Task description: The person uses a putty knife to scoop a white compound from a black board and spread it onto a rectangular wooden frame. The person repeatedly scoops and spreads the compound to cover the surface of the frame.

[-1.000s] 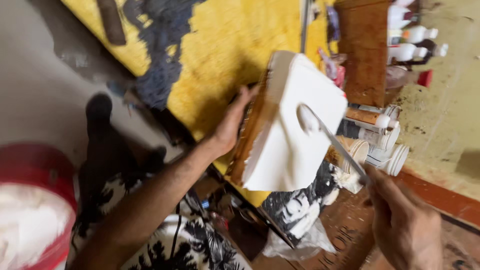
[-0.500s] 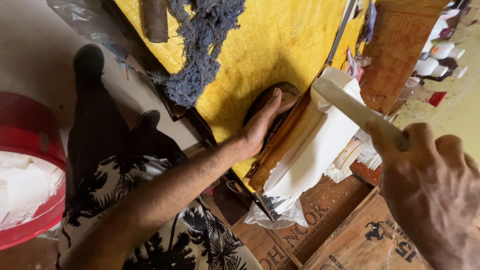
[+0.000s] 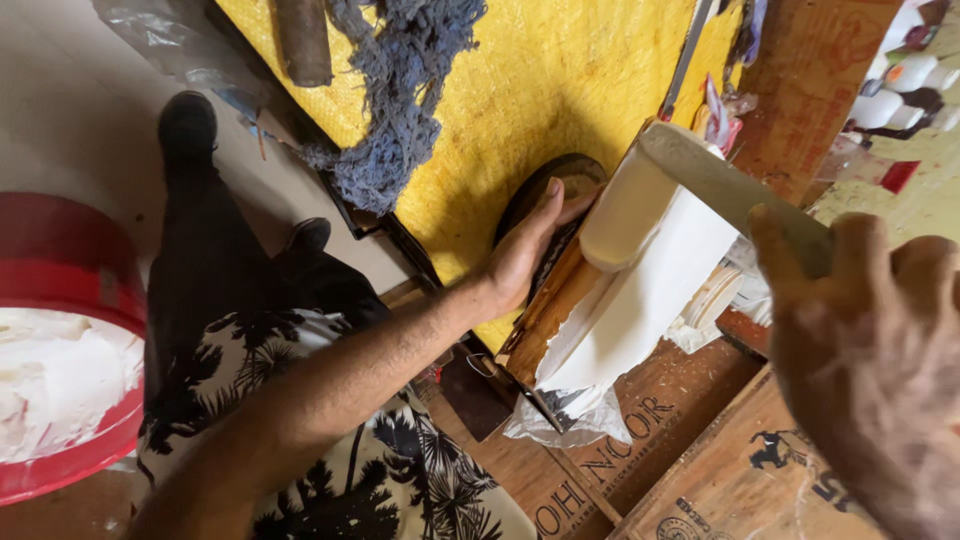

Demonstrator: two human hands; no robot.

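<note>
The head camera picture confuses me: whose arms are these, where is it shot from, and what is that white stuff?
There is no machine here. A person wears a camera on the head, so you look down along their own arms. The left hand steadies a wooden board stood on edge, coated with a thick white paste. The right hand, close to the lens, grips a flat scraper blade whose tip rests on the top of the paste. Behind lies a yellow mat with a tangle of blue-grey yarn on it. At the far left is a red bucket holding more white paste. Wooden crates sit below, and the person's dark shoes show on the floor.
</note>
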